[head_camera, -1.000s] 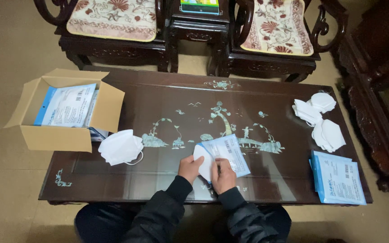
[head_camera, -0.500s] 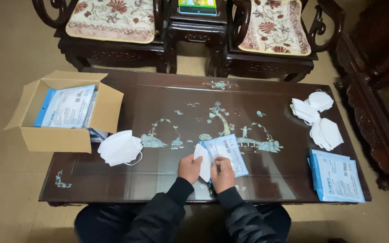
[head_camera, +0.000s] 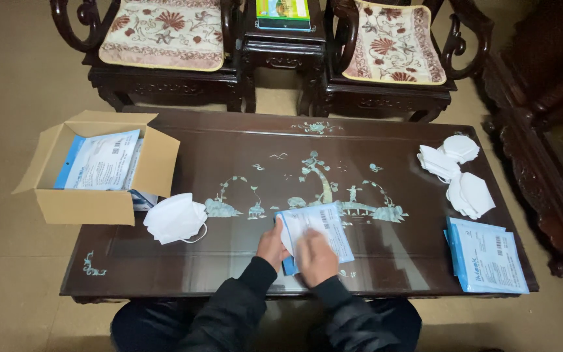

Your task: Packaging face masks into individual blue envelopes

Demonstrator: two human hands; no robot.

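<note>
- Reaching forward from the near edge of the table (head_camera: 164, 274), both of your dark-sleeved forearms angle inward so that your hands meet over one blue-and-white packet (head_camera: 324, 225).
- Your left hand (head_camera: 272, 244) sits at the packet's left edge, fingers curled against it, with something white showing between that hand and the packet.
- Your right hand (head_camera: 316, 256) lies on top of the packet's near part, knuckles up; you cannot tell from this view whether its fingers pinch anything.
- Your hands are close together, nearly touching, both on the packet.
- That packet lies flat on the dark inlaid table, near the front edge, just right of centre.
- A loose pile of white masks (head_camera: 174, 218) rests to your left, just beside an open cardboard box (head_camera: 83, 205) holding more packets.
- Further white masks (head_camera: 457, 173) lie at the far right, with a stack of packets (head_camera: 487, 254) nearer you.
</note>
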